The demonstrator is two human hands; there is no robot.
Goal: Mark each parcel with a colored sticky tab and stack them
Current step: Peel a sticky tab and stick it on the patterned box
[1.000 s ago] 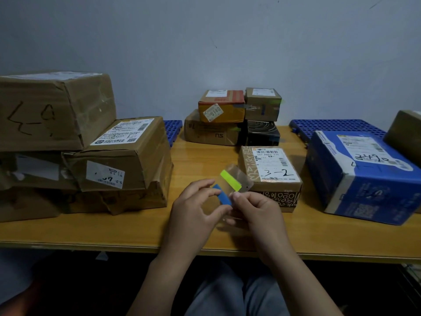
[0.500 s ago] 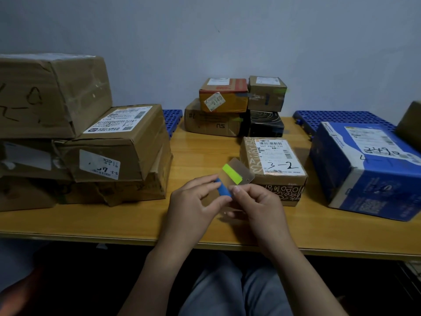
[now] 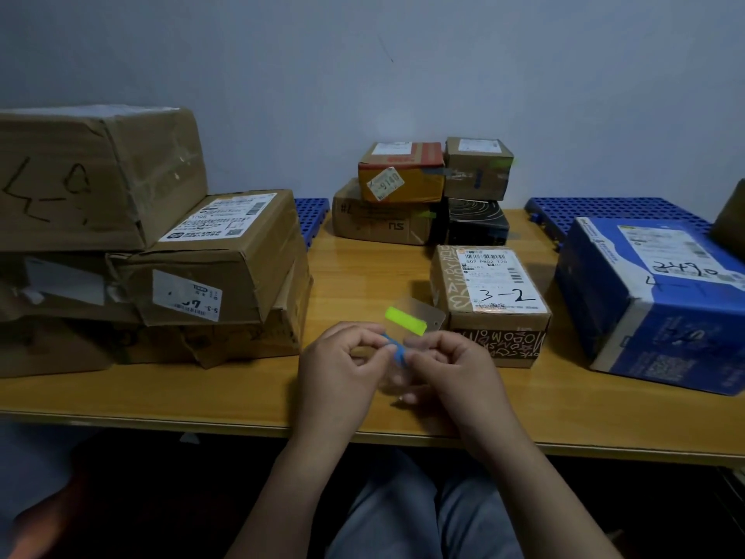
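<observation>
Our left hand [image 3: 342,369] pinches the blue tab [image 3: 394,351] between thumb and forefinger, fingers curled. Our right hand [image 3: 451,373] grips the lower part of the clear backing sheet [image 3: 423,310] that carries it, with a green tab [image 3: 405,321] higher up on the same sheet. Both hands hover close together above the near part of the table [image 3: 363,272], just in front of the parcel marked 3-2 [image 3: 494,292].

We judge the step to be peeling the blue tab free. To do it well we hold the sheet steady with the right hand and draw the tab off slowly along its length, so it neither tears nor folds onto itself, and we touch only the coloured end so the sticky part is clean. The parcel marked 3-2 is nearest and looks the likely place for it, on a face that shows once the parcels are stacked.

The sheet is see-through and the light dim, so its lower edge, and how much of the blue tab has lifted, are lost behind our fingers. Whether the parcel marked 3-2 bears a tab we cannot see. The small stack [image 3: 403,183] at the back shows green and blue slivers that may be tabs. The brown pile [image 3: 209,268] on the left and the blue parcel [image 3: 645,316] on the right are cut off by the frame
</observation>
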